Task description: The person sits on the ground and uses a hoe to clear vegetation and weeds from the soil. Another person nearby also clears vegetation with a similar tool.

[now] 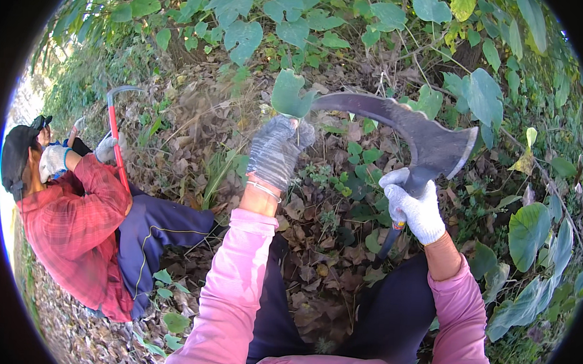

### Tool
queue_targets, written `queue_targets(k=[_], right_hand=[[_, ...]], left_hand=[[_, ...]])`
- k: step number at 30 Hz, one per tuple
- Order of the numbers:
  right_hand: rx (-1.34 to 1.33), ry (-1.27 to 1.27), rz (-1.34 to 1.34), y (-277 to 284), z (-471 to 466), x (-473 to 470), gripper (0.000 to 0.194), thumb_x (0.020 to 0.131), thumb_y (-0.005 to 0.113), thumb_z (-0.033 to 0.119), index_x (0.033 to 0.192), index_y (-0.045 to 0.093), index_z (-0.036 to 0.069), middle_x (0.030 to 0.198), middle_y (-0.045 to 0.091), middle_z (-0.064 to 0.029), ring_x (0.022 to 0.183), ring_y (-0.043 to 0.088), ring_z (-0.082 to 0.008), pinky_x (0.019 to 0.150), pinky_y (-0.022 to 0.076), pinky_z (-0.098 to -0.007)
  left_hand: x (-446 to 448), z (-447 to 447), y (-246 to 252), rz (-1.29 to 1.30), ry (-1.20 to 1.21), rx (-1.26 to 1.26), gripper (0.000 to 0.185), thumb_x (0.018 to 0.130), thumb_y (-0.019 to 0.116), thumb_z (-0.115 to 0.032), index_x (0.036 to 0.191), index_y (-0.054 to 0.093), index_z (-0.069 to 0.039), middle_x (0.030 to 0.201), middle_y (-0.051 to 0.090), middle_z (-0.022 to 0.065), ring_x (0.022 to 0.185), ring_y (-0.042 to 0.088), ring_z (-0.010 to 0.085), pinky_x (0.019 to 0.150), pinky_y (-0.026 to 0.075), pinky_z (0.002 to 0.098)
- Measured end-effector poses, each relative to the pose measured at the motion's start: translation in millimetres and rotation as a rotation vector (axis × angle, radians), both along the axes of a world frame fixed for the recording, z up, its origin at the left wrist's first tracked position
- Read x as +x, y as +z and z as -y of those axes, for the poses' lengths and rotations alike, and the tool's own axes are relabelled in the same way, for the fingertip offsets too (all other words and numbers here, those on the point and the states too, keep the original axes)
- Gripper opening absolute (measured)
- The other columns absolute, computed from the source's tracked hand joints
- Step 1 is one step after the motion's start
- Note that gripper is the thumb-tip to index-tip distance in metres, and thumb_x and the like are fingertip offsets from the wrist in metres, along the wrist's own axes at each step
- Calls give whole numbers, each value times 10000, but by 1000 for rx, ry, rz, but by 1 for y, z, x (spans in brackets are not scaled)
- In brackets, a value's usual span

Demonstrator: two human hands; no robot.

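Observation:
My left hand (279, 150), in a grey striped knit glove, is raised in the middle with its fingers closed. A torn green leaf (291, 95) stands up from these fingers, its thin stalk running down into them. My right hand (415, 207), in a white knit glove, grips the dark handle (389, 245) of a billhook just below its head. The billhook's broad dark blade (427, 134) curves up and leftward, and its narrow tip ends close to the leaf. Blade and left glove appear slightly apart.
On the left a person in a red plaid shirt (74, 236) holds a red-handled sickle (115, 145). Another person (73, 141) is partly hidden behind. Dry leaves (316, 290) cover the ground. Leafy branches (289, 16) hang ahead, and large-leaved stems (528, 236) stand at right.

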State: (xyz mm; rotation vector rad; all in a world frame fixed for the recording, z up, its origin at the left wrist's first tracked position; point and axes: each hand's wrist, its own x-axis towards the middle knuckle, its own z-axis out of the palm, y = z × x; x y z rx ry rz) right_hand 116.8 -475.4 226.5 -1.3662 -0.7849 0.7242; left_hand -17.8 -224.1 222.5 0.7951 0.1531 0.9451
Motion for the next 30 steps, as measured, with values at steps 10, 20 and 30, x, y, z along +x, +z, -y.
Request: queue_targets(k=[10, 20, 30], right_hand=[[-19, 4, 147, -12, -6, 1, 71, 918, 663, 16, 987, 662, 30, 633, 514, 20, 426, 449, -76, 407, 355, -250], [-51, -18, 164, -9, -8, 1, 79, 918, 677, 34, 997, 669, 36, 642, 522, 26, 439, 451, -70, 415, 349, -247], [-53, -17, 152, -8, -6, 1, 79, 920, 683, 44, 997, 668, 35, 669, 529, 25, 451, 452, -68, 420, 344, -247]], left_hand=[[-4, 1, -2, 114, -202, -114, 26, 906, 676, -24, 929, 683, -13, 920, 690, 100, 866, 682, 247, 827, 604, 432], [-8, 6, -5, 28, -191, 1, 188, 909, 682, -57, 1087, 644, -10, 1024, 656, 80, 982, 653, 234, 934, 567, 440], [-4, 1, -12, 93, -250, 14, 127, 940, 659, -61, 1057, 646, -14, 1005, 637, 54, 956, 637, 191, 921, 560, 377]])
